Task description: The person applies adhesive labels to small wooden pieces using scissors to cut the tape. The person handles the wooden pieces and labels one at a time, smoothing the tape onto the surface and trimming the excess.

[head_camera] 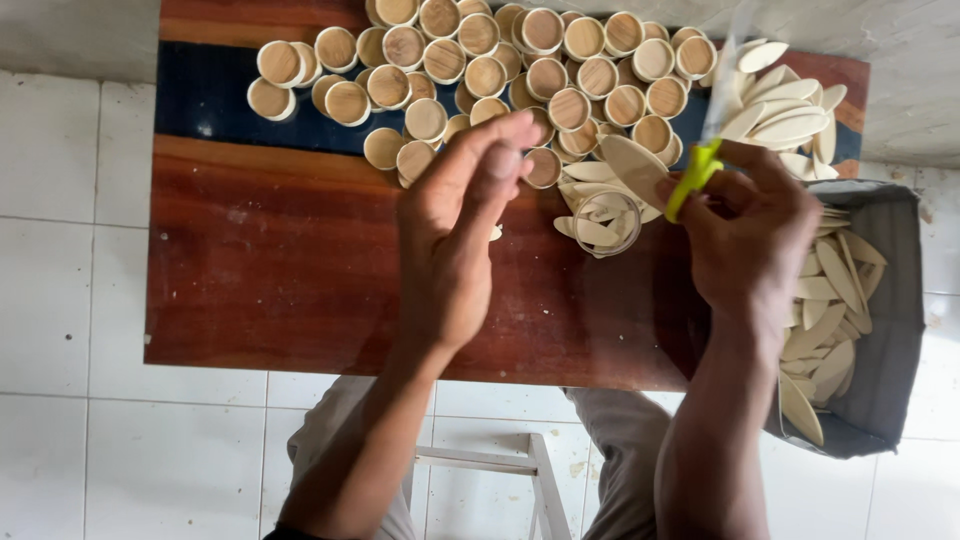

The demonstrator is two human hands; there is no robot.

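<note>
My right hand (755,235) grips a yellow-green handled cutter (693,178) whose pale blade points up, along with a cream leaf-shaped wooden piece (632,165). My left hand (462,225) hovers over the wooden table (270,260), fingers pinched together near a small round wooden cup; whether it holds one is hidden. Several small round wooden cups (480,60) lie packed along the table's far side.
A small clear cup (606,222) holding leaf-shaped pieces stands between my hands. A heap of these pieces (785,115) lies at the table's far right. A grey bag (885,330) full of them sits on the right. A white stool frame (490,470) and white floor tiles are below.
</note>
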